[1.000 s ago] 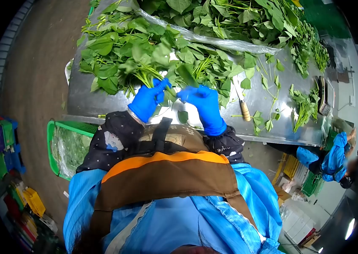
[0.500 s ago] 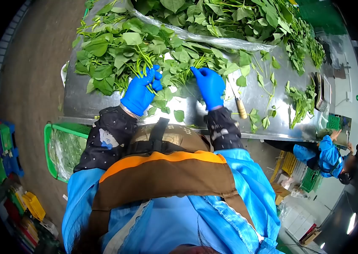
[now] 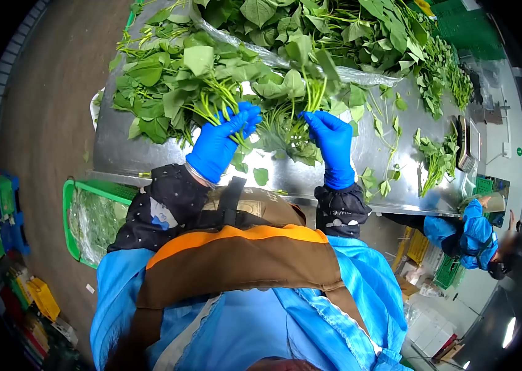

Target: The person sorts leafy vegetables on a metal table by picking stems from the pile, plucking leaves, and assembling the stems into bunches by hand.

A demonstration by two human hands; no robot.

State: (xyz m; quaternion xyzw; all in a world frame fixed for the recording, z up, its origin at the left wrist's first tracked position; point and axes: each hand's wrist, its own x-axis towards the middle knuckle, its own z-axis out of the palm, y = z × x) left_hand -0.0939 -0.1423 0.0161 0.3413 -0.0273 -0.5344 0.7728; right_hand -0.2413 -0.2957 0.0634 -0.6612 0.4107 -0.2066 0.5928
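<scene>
Both of my hands wear blue gloves. My left hand [image 3: 219, 142] is closed round a bunch of leafy green stems [image 3: 218, 98], whose leaves point away from me. My right hand [image 3: 334, 147] pinches a smaller cluster of leafy stems [image 3: 315, 91], raised a little above the table. Between the hands lies a loose heap of stems and leaves [image 3: 279, 127]. A single cut leaf [image 3: 261, 177] rests on the metal table [image 3: 391, 148] near its front edge.
A large leafy pile [image 3: 347, 31] lies at the back behind a clear plastic sheet [image 3: 366, 77]. Another bunch [image 3: 437, 157] is at the right, beside a scale [image 3: 468, 145]. A green crate [image 3: 72, 229] stands lower left. A co-worker in blue [image 3: 474, 232] is at far right.
My right hand has moved right and lifted a cluster of stems. My left hand has shifted slightly right with its bunch. The wooden-handled knife seen earlier is no longer visible near my right hand.
</scene>
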